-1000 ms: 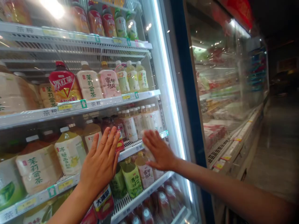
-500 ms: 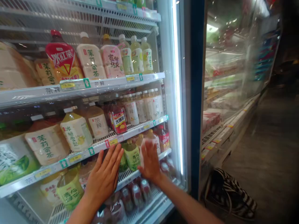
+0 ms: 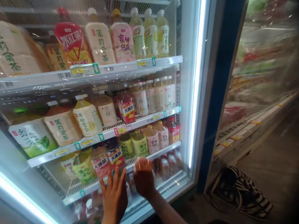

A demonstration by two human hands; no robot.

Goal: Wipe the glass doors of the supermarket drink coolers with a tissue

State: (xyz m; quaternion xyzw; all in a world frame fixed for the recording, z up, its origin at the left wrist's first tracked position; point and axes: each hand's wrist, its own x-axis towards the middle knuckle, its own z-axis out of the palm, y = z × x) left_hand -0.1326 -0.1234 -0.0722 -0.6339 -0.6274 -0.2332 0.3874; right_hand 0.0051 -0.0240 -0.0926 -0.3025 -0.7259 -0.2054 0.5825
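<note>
- Head view: the left hand [image 3: 115, 194] is spread, fingers pointing up and apart, at the glass front [image 3: 93, 83] of a lit drinks fridge [image 3: 190, 46]; whether the skin touches the glass I cannot tell.
- The right hand [image 3: 143, 179] is just beside it, fingers close together and bent; a pale blur shows at its fingertips, and I cannot tell whether it pinches anything.
- The glass front lies between the hands and the shelves of bottles, with small reflections speckled across it.
- Just above the left fingertips stands a dark bottle [image 3: 115, 155] with a red and yellow label, next to a pink-labelled bottle [image 3: 100, 163].
- Up from the right hand, on the same lower shelf [image 3: 70, 199], are a green-labelled bottle [image 3: 139, 144], pale pink ones and a red-labelled bottle [image 3: 173, 132] at the far end.
- Above, the middle shelf [image 3: 109, 135] and upper shelf [image 3: 130, 66] carry further bottles, upright behind price tags.
- A bright light strip [image 3: 197, 77] runs down the fridge's right side.
- Right of it are another display case [image 3: 259, 77] and, on the floor, a black-and-white striped bag [image 3: 251, 194].
</note>
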